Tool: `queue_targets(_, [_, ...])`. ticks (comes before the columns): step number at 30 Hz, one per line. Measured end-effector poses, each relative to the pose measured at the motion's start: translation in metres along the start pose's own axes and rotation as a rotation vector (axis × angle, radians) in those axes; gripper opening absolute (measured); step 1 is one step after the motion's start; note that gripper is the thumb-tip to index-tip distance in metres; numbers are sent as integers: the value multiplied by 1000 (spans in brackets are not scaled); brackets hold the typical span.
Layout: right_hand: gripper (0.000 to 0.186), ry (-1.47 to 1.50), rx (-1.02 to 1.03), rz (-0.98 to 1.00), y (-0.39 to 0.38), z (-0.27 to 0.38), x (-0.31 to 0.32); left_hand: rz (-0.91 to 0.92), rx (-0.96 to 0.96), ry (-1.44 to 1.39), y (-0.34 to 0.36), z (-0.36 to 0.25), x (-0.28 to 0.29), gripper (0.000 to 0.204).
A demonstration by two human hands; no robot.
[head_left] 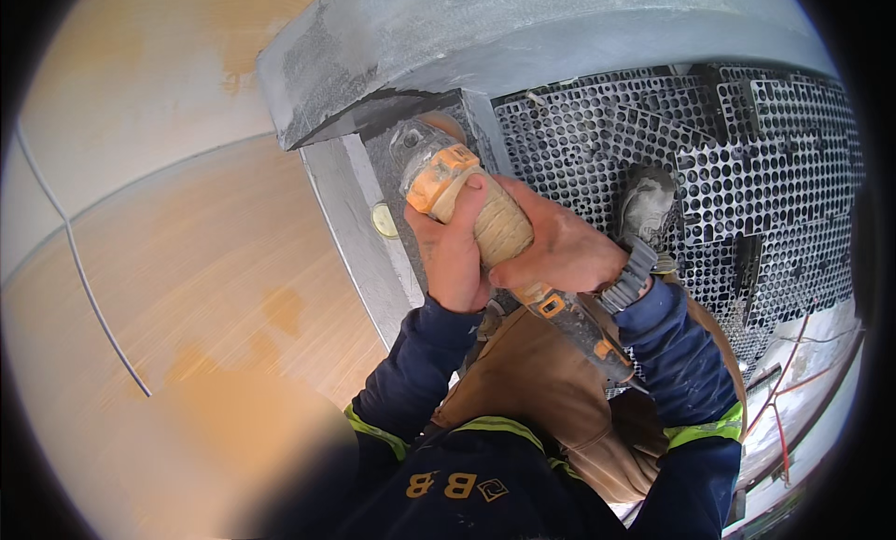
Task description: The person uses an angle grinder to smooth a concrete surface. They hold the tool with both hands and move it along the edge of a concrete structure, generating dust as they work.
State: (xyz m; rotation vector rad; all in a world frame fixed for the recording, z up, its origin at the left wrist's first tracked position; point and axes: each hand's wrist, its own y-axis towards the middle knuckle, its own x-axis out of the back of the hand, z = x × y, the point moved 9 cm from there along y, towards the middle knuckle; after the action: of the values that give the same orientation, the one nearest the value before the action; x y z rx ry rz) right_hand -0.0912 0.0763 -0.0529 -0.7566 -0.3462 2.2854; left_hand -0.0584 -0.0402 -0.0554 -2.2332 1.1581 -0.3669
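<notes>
Both hands grip a dusty orange and grey angle grinder [560, 308], whose body is wrapped in tan tape around the middle. My left hand [451, 255] closes around it near the head, thumb along the taped part. Behind it, my right hand [569, 246] wraps the taped body from the other side. The grinder's head points away from me, down at a grey ledge [378, 153] beneath the raised grey wall block [439, 36]. Part of a brownish round disc [443, 125] shows beside the head; where it meets the surface is hidden.
At left lies a wood-grain floor [233, 260] with a grey cable [75, 246] across the pale wall area. Black perforated plastic panels [569, 120] cover the right side, where a dusty shoe [647, 202] rests. A small round pale object [384, 220] sits on the ledge. Red cords [779, 405] lie lower right.
</notes>
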Motion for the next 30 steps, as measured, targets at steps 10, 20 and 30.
queue_targets(10, [100, -205, -84, 287, -11, 19, 30, 137, 177, -361, -24, 20, -34, 44])
queue_targets(20, [98, -1039, 166, -167, -32, 41, 24, 90, 27, -572, -40, 32, -51, 42])
queue_targets(30, [78, -1082, -40, -43, -5, 66, 29, -126, -261, 76, -28, 60, 85, 27])
